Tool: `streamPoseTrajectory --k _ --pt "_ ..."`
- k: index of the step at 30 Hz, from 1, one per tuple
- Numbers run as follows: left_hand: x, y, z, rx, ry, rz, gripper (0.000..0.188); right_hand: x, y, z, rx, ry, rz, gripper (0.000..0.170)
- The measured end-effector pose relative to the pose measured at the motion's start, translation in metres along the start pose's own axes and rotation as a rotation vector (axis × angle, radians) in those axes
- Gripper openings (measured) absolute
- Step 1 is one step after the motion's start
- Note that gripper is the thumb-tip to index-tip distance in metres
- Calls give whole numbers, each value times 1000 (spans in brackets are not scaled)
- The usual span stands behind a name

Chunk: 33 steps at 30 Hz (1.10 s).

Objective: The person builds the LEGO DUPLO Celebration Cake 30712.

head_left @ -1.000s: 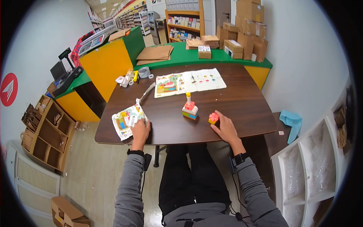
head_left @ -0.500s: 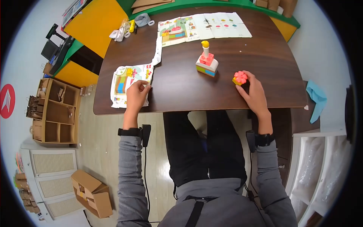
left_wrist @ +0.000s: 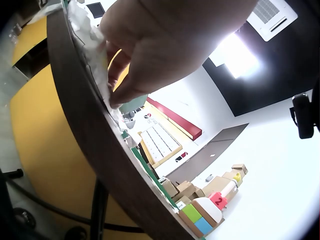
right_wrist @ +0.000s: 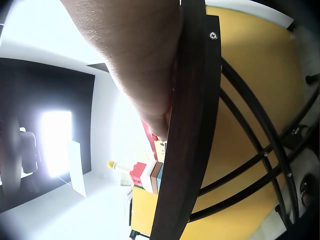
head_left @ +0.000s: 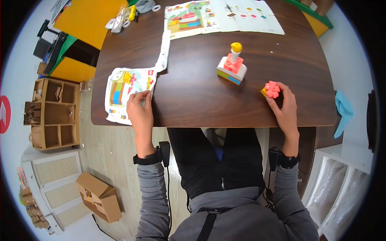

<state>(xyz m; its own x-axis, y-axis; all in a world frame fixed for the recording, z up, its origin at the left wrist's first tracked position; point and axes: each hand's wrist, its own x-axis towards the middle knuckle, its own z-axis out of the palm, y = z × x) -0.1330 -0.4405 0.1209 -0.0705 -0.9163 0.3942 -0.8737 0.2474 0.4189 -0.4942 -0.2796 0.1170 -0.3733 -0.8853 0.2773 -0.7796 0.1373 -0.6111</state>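
Note:
My left hand (head_left: 140,110) lies over the near right edge of a white printed toy-brick bag (head_left: 118,90), pinching it with thumb and fingertips. In the left wrist view these fingertips meet at the crinkled bag (left_wrist: 87,37). My right hand (head_left: 286,110) holds a pink flower brick (head_left: 272,89) that sits on a yellow brick (head_left: 263,91), thumb on the near side and fingers on the far side. Between the hands, a brick cake (head_left: 232,71) stands upright: green and blue below, white rounded layer, coral brick marked 2, white candle with yellow tip.
An unfolded instruction sheet (head_left: 225,18) lies at the back of the dark table (head_left: 193,88). A torn white strip (head_left: 163,50) runs up from the bag. At the back left are tape rolls (head_left: 144,5), a yellow marker (head_left: 132,13) and crumpled plastic (head_left: 118,20).
The head view has tilted down towards the table and body. My left hand stays at the bag and my right hand at the flower brick; the brick cake stands as before.

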Motion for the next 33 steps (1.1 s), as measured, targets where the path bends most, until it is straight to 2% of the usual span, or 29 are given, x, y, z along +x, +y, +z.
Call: streamPoseTrajectory --k 2,4,7,8,10,13,14,16,20,24,30,31,32,33 --pt "-4 2 -10 -91 -69 -42 17 2 2 2 23 43 -8 43" --pt "-8 0 -12 -46 -53 -32 18 1 5 4 41 43 -9 41" --pt "-2 11 -10 -175 -6 -34 11 2 5 2 221 38 72 40" --pt "2 21 -12 -184 10 2 10 3 1 1 216 50 72 40" --pt "9 44 -16 -203 25 48 10 3 -1 -2 416 112 69 37" --pt "22 82 -21 -351 41 114 11 -1 13 0 560 206 50 35" --pt "22 90 -21 -359 49 114 11 -3 18 0 554 210 42 35" --pt "20 104 -19 -428 -10 86 18 -5 28 0 759 258 68 34" --pt "-1 122 -4 -626 -68 28 13 -4 33 -2 781 255 83 35" --pt "-1 122 5 -630 -33 43 14 -3 26 -1 684 215 120 33" --pt "17 109 2 -430 78 198 25 -1 13 1 474 243 156 31" --pt "12 106 -2 -399 110 217 30 -1 12 1 441 242 159 31" --pt "4 109 -12 -445 84 168 29 -1 13 1 435 237 168 31" --pt "-8 102 -17 -410 78 210 26 -1 14 2 447 255 163 31"
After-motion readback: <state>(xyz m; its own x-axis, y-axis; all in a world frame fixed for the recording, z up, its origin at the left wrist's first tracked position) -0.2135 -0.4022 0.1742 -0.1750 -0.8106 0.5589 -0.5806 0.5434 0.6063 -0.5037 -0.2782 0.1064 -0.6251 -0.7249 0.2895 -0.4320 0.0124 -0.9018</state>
